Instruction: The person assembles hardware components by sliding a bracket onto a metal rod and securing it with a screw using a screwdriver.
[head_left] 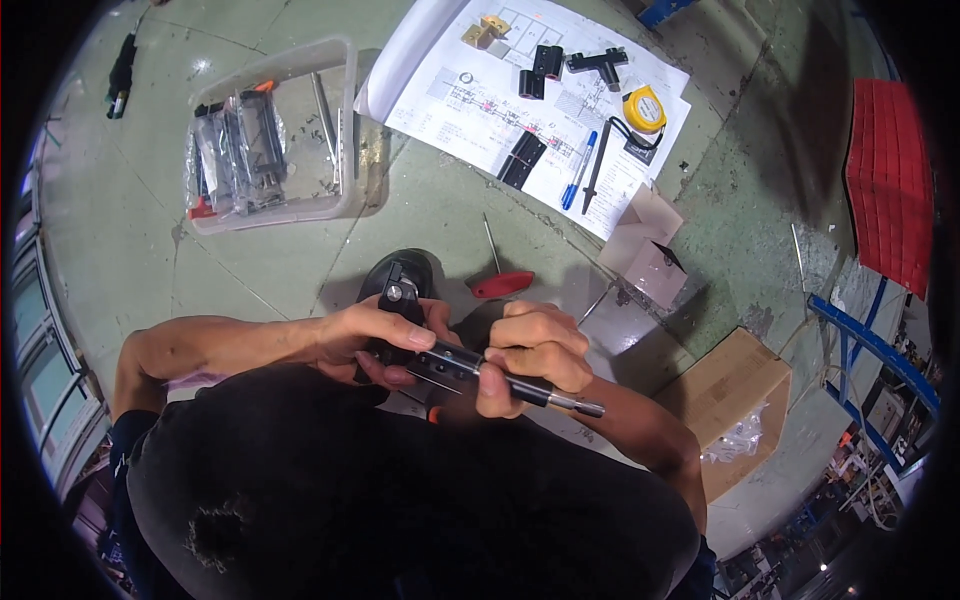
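In front of my body, both hands are closed on a black metal part [445, 365] with small holes along its face. My left hand [375, 335] grips its left end, the thumb lying on top. Above those fingers stands a black bracket-like piece [397, 290] with a round silver screw head; I cannot tell whether it joins the part. My right hand [530, 350] pinches the right end between thumb and curled fingers. From under this hand a dark rod with a silver tip [580, 405] sticks out to the right. Just beyond lies a red-handled hex key [502, 285].
A clear plastic bin [345, 180] with bagged parts stands far left. Drawing sheets [430, 60] carry black fittings, a yellow tape measure [645, 110] and a blue pen [580, 170]. Small open box [645, 260] and cardboard box [725, 390] are right, near a blue metal frame [870, 345].
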